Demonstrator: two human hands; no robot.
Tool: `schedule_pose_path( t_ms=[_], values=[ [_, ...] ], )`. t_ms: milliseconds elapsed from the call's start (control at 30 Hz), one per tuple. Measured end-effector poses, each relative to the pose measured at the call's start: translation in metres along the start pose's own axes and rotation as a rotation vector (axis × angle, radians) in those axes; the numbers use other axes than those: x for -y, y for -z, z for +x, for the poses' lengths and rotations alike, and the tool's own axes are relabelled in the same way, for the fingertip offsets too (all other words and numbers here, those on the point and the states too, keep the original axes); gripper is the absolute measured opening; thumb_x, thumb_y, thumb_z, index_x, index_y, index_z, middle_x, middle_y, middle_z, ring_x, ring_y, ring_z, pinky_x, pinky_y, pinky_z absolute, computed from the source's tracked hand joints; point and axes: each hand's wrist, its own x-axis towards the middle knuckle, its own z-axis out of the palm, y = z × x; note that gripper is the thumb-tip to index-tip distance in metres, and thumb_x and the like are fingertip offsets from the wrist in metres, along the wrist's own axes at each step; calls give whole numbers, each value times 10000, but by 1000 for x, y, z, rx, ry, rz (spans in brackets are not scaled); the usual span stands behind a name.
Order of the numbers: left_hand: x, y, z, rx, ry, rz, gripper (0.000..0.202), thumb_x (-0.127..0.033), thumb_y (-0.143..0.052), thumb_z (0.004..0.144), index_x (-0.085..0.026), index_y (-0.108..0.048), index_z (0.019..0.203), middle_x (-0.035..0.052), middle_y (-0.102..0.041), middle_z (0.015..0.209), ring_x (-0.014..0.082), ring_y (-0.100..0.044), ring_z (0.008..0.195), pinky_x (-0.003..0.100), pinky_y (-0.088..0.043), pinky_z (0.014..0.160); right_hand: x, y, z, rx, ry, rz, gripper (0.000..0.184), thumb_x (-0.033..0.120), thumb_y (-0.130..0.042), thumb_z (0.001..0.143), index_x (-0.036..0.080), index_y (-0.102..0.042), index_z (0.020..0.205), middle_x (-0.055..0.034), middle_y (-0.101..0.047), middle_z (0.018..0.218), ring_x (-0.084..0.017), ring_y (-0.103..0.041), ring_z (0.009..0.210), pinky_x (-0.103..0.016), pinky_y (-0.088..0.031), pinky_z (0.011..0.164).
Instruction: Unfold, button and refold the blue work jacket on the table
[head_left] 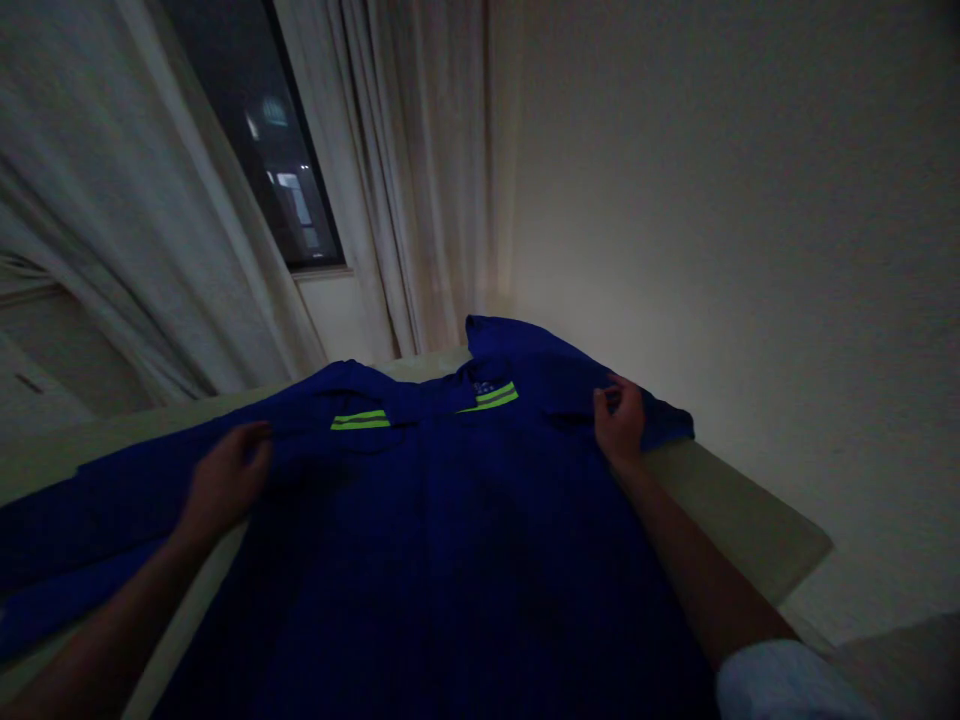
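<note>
A dark blue work jacket (450, 520) lies spread front up, collar at the far end, with a yellow-green and grey reflective stripe on each side of the chest. Above its sleeve on the left, my left hand (229, 475) is slightly blurred, thumb and fingers apart and nothing visible between them. My right hand (621, 425) is at the top of the other sleeve, its fingers loosely curled with a gap to the thumb. Whether it touches the cloth is hard to tell. That sleeve is bunched toward the wall; the left one stretches out sideways.
The jacket rests on a pale table (750, 520) whose corner shows at right. Behind it hang light curtains (420, 180) beside a dark window (277, 150). A plain wall (712, 220) stands close on the right. The room is dim.
</note>
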Motion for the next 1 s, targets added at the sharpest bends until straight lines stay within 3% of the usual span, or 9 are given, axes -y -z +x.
schedule_pose_path(
  t_ms=[67, 133, 200, 333, 467, 533, 733, 867, 1000],
  values=[
    [-26, -42, -9, 107, -126, -76, 586, -505, -343, 998, -185, -663, 1370, 79, -745, 1325, 241, -700, 1203, 370, -542, 1077, 34, -18, -8, 397, 209, 81, 391, 465, -514, 1028, 180, -645, 1262, -100, -687, 1028, -252, -656, 928, -416, -540, 919],
    [-50, -75, -20, 168, -207, -114, 614, -558, -417, 991, -222, -618, 1463, 79, -604, 1543, 271, -566, 1413, 422, -440, 1195, 70, -43, -17, 740, 419, 49, 370, 489, -540, 1045, 191, -684, 1209, -110, -708, 1108, -250, -674, 1023, -395, -530, 969],
    [-65, -95, -30, 206, -220, -120, 649, -577, -417, 1008, -238, -544, 1547, 90, -464, 1656, 319, -431, 1526, 517, -355, 1248, 104, -71, -27, 906, 559, -57, 371, 482, -558, 1055, 186, -690, 1237, -127, -688, 1243, -261, -646, 1180, -391, -492, 1060],
    [-68, -103, -41, 241, -215, -111, 653, -565, -371, 1049, -230, -472, 1601, 103, -374, 1700, 328, -353, 1569, 544, -294, 1271, 148, -129, -40, 935, 492, -283, 463, 448, -643, 1023, 201, -609, 1413, -158, -602, 1437, -277, -604, 1311, -385, -472, 1095],
    [-67, -98, -41, 235, -208, -95, 640, -575, -357, 1062, -250, -471, 1602, 90, -388, 1695, 311, -369, 1563, 524, -295, 1275, 170, -174, -29, 945, 382, -336, 318, 311, -743, 940, 194, -710, 1234, -183, -723, 1236, -332, -702, 1171, -431, -523, 1009],
    [-69, -97, -41, 231, -198, -87, 633, -568, -358, 1064, -254, -469, 1603, 89, -389, 1696, 312, -372, 1561, 526, -303, 1271, 182, -189, -8, 896, 349, -312, 265, 269, -646, 993, 190, -704, 1239, -190, -749, 1181, -334, -716, 1152, -450, -523, 1006],
    [-74, -93, -41, 243, -179, -94, 628, -560, -366, 1060, -257, -471, 1600, 93, -386, 1699, 322, -359, 1566, 540, -303, 1265, 218, -211, 46, 691, 349, -92, 528, 239, -306, 1102, 201, -353, 1626, -174, -536, 1569, -220, -545, 1424, -411, -454, 1139],
    [-74, -93, -41, 247, -171, -99, 627, -547, -376, 1058, -256, -457, 1607, 96, -384, 1700, 322, -354, 1568, 546, -295, 1265, 215, -216, -2, 853, 388, -37, 310, 341, -557, 1045, 209, -688, 1294, -89, -736, 1284, -198, -683, 1185, -303, -501, 1035],
    [-75, -93, -42, 250, -172, -86, 627, -537, -375, 1063, -256, -435, 1620, 95, -366, 1709, 311, -350, 1571, 535, -272, 1277, 200, -221, -56, 919, 298, -190, 316, 377, -763, 908, 167, -732, 1143, -137, -739, 1206, -272, -687, 1145, -333, -517, 971]
  ],
)
